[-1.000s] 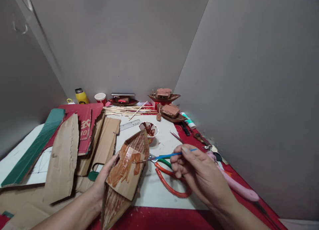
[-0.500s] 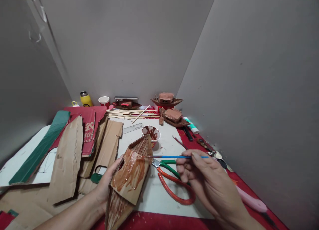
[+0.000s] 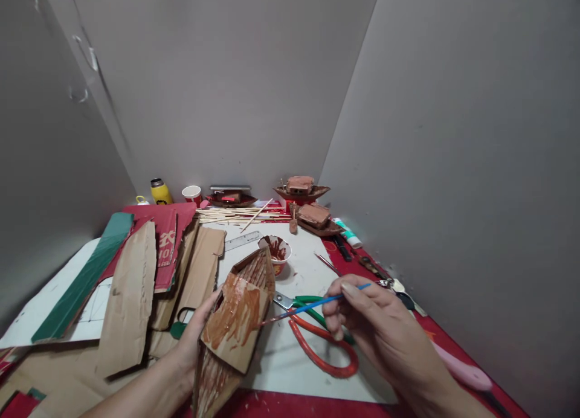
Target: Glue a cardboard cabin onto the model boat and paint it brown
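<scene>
My left hand (image 3: pixel 196 333) grips a cardboard model boat (image 3: pixel 235 318) by its left side, tilted up toward me; its fingers are partly hidden behind the hull. Wet brown paint covers much of the boat's flat roof, while a strip along the right and lower edge is bare cardboard. Between the thumb and fingers of my right hand (image 3: pixel 362 315) is a blue paintbrush (image 3: pixel 317 302). Its tip is at the roof's right edge. Just behind the boat stands a paper cup (image 3: pixel 281 258) smeared inside with brown paint. Scissors (image 3: pixel 317 363) with green and orange handles lie under the brush.
Cardboard pieces (image 3: pixel 127 297) are piled at the left. Toward the back lie thin wooden sticks (image 3: pixel 240 214) and a ruler (image 3: pixel 242 241). Finished-looking model boats (image 3: pixel 299 189) stand near the back wall, beside a white cup (image 3: pixel 191 193) and a yellow bottle (image 3: pixel 160 192). Grey walls enclose the table.
The brush tip has moved from the upper middle of the roof down to its right edge, and the brush now slants. Brown paint covers more of the roof's upper part. The view has tilted up slightly.
</scene>
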Action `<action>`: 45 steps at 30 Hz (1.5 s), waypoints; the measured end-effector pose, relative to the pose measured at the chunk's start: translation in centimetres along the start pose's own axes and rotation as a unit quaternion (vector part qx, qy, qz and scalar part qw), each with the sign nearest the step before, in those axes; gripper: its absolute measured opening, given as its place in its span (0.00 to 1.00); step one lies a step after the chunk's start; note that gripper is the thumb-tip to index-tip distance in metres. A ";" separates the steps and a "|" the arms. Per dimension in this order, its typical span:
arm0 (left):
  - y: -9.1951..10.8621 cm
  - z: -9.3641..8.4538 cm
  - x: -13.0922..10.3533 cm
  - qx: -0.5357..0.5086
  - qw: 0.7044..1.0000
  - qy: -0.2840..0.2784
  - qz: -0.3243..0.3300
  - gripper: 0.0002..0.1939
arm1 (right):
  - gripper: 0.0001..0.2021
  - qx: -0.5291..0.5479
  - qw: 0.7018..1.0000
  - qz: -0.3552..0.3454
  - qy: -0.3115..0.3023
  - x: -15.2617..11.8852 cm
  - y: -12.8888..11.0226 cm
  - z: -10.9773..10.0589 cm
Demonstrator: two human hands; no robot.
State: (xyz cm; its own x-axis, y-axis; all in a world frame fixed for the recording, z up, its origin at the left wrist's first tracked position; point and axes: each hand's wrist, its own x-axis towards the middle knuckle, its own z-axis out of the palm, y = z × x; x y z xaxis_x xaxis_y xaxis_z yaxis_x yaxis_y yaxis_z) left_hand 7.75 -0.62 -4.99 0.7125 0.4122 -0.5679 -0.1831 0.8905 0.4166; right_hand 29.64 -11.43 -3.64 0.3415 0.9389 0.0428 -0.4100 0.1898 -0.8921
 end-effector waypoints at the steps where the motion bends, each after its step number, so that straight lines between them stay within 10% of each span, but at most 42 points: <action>1: 0.0 0.1 0.0 0.007 1.000 0.006 -0.001 0.32 | 0.10 0.003 1.000 -0.004 -0.001 0.0 0.0 0.0; 45: -0.1 -0.5 0.5 -0.019 0.998 -0.021 0.051 0.29 | 0.13 -0.132 0.991 -0.036 0.004 -2.3 2.6 0.8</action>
State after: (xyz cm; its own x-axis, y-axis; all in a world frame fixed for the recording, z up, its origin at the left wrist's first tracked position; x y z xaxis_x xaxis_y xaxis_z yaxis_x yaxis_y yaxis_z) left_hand 7.79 -0.41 -5.71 0.7160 0.4940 -0.4933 -0.2815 0.8509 0.4435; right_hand 27.13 -12.86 -5.71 0.3687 0.9232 0.1088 -0.1487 0.1741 -0.9734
